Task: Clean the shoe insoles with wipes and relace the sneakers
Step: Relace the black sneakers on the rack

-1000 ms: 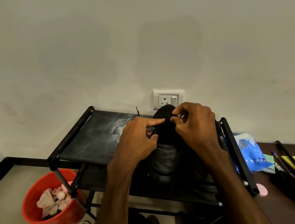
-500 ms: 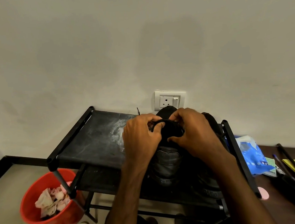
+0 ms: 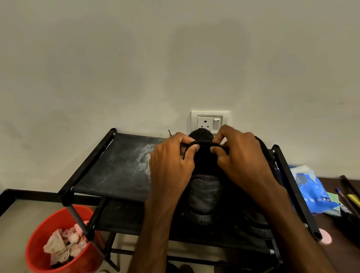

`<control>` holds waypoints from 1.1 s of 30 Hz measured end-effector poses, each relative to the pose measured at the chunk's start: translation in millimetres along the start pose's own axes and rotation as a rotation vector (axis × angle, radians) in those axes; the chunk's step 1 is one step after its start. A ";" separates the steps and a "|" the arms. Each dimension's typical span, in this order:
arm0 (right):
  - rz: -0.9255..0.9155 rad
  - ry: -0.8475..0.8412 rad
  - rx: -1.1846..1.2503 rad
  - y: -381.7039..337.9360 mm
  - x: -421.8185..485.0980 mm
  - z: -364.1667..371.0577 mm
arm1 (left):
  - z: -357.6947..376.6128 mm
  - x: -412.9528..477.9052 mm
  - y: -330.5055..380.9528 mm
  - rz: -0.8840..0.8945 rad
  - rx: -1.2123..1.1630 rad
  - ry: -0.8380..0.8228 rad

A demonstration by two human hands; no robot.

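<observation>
At far left, a red bucket (image 3: pixel 40 264) on the floor holds crumpled wipes (image 3: pixel 61 244). Beside it stands a black shoe rack (image 3: pixel 112 170), its top shelf dusted white. The left hand (image 3: pixel 170 165) is curled, thumb and forefinger pinching a black lace (image 3: pixel 201 143). The lace arcs across to the right hand (image 3: pixel 240 161), likewise curled and pinching its other side. Beneath both hands, a black sneaker (image 3: pixel 204 197) sits on the top shelf, heel toward the camera. A second sneaker (image 3: pixel 257 229) lies just beside it, largely hidden by the right forearm. A blue packet (image 3: pixel 310 190) rests on the dark surface (image 3: pixel 337 251) at right.
</observation>
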State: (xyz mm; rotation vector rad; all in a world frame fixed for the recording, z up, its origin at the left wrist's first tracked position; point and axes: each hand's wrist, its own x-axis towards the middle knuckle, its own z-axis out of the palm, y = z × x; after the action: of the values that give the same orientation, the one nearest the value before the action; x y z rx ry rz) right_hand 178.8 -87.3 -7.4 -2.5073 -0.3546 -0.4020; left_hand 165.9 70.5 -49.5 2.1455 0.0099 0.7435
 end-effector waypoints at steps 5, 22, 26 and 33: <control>-0.017 -0.011 0.010 1.9 -0.7 2.9 | 3.0 -1.3 -3.4 0.013 -0.021 -0.003; 0.013 -0.078 -0.115 4.2 -2.0 1.5 | 4.3 1.0 -9.1 0.007 -0.008 -0.019; -0.032 0.001 -0.093 2.7 -2.1 0.8 | 3.5 1.0 -10.2 0.009 -0.032 -0.023; 0.000 0.051 -0.034 -0.3 -1.1 1.5 | 2.6 -0.1 -11.0 0.011 -0.023 -0.018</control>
State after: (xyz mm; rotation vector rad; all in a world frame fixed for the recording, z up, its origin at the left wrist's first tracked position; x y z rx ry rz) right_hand 178.0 -86.3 -8.9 -2.5254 -0.3308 -0.4746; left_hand 169.8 75.7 -58.7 2.1312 -0.0193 0.7275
